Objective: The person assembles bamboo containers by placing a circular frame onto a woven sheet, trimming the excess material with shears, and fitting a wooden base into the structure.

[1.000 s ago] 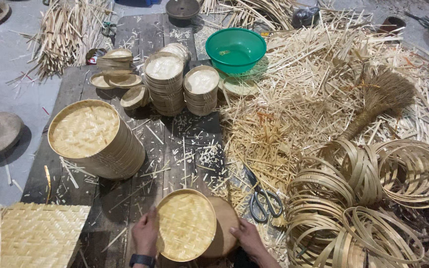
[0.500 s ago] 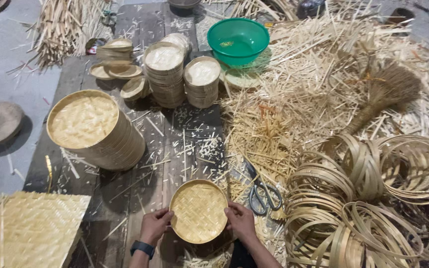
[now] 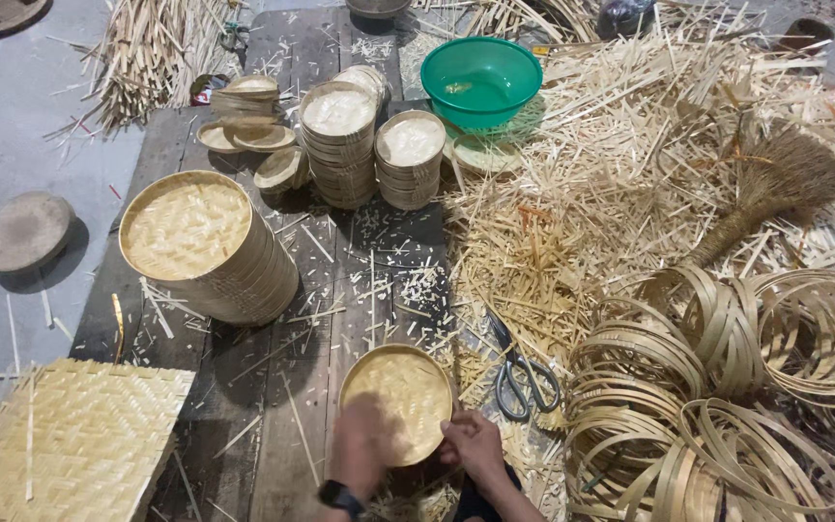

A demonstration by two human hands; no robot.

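A small round woven bamboo tray [image 3: 400,396] lies on the dark wooden planks near the bottom centre. My left hand [image 3: 359,449], blurred and with a dark watch on its wrist, rests on the tray's near left rim. My right hand [image 3: 475,447] grips the tray's near right edge with the fingers curled. A pair of scissors [image 3: 522,372] lies just to the right of the tray, among bamboo scraps.
A tall stack of larger woven trays [image 3: 207,246] leans at left. Smaller tray stacks [image 3: 340,140] and a green bowl [image 3: 480,79] stand at the back. A woven mat [image 3: 70,440] lies at bottom left, coiled bamboo hoops [image 3: 727,396] at right, a straw broom [image 3: 765,198] above them.
The tray has been turned and set lower toward me. Both hands have shifted along its near rim, and the view has moved closer to the planks.
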